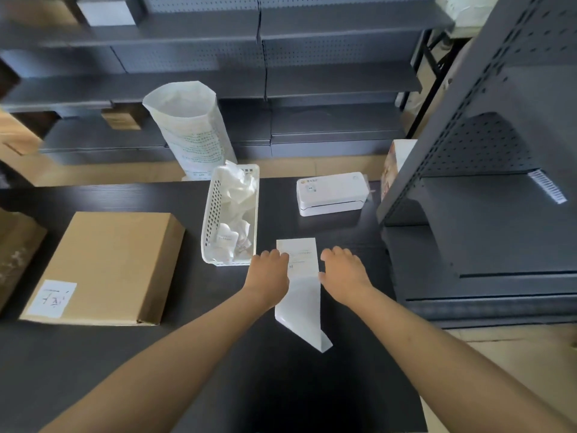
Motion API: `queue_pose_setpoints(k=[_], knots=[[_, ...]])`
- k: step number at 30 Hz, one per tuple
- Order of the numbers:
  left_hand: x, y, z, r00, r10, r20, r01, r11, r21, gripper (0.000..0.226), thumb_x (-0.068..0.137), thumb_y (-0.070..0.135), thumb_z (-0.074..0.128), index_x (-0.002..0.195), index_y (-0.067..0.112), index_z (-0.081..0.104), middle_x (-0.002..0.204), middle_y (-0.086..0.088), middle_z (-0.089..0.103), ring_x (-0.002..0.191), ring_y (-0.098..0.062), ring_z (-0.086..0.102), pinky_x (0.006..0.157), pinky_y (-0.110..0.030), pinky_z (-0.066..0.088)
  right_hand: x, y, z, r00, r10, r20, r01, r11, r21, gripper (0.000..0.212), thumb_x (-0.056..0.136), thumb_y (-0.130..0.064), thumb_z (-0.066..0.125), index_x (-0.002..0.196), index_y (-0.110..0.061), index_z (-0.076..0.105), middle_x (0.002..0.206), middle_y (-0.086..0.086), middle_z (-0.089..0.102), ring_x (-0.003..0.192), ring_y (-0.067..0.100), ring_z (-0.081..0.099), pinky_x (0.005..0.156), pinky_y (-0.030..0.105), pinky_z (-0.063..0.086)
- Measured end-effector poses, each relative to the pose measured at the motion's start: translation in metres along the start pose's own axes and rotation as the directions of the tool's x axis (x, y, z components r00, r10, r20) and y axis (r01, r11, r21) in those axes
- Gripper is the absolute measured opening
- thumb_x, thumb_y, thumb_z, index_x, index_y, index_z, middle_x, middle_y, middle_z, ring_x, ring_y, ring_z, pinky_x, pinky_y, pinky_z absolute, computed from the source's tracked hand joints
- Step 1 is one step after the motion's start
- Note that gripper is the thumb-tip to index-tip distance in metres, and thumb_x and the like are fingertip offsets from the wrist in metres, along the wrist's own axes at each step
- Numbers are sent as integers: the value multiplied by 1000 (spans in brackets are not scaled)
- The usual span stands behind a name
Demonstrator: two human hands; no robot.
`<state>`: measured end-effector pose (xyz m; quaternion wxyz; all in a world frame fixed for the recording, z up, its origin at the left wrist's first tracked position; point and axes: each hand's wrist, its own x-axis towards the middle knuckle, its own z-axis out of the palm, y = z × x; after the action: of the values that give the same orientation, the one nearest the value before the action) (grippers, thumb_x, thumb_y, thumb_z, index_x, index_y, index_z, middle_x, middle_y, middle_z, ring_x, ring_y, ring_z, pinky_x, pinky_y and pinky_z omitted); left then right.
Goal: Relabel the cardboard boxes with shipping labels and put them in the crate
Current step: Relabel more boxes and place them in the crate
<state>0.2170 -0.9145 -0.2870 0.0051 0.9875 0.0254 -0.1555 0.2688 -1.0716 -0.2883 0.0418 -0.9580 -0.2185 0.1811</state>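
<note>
A white shipping label [301,254] is held up above the black table [93,370], with its peeled backing strip [304,310] hanging down toward me. My left hand [270,273] grips the label's left edge and my right hand [343,271] grips its right edge; both sets of fingers curl over it. A flat cardboard box [112,264] lies to the left on the table, with a small handwritten white sticker [52,298] on its near corner.
A white perforated basket [212,214] full of crumpled paper stands just beyond my left hand. A white label printer [332,193] sits at the back right. Grey metal shelving [487,214] crowds the right side. A white sack [190,126] stands behind the table. Another box [15,248] is at the left edge.
</note>
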Motion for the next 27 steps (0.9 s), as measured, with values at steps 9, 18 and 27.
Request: queue_pose_setpoints(k=[9,18,27], knots=[[17,19,34,994,41,104,-22,984,-179,40,98,19,43,138,16,43,141,-6,44,124,-24,47,102,-39,40,13,-11,50,771,413,485,-626,351,696,64,87,-33,68,140,-15,39,136,8,51,116,26,55,79,30,46],[30,24,37,998,62,13,-60,993,-104,36,98,23,45,135,20,47,137,-6,50,121,-24,50,103,-39,40,16,-4,45,654,293,697,-707,-92,701,42,81,-16,75,120,-10,59,112,11,65,103,27,63,96,43,51],[33,21,20,985,168,-50,-171,984,-57,31,100,26,40,125,19,57,124,-3,60,110,-22,55,101,-37,39,1,3,19,732,63,679,-664,-159,731,34,91,-15,63,124,-8,57,118,13,64,110,30,60,105,47,42]])
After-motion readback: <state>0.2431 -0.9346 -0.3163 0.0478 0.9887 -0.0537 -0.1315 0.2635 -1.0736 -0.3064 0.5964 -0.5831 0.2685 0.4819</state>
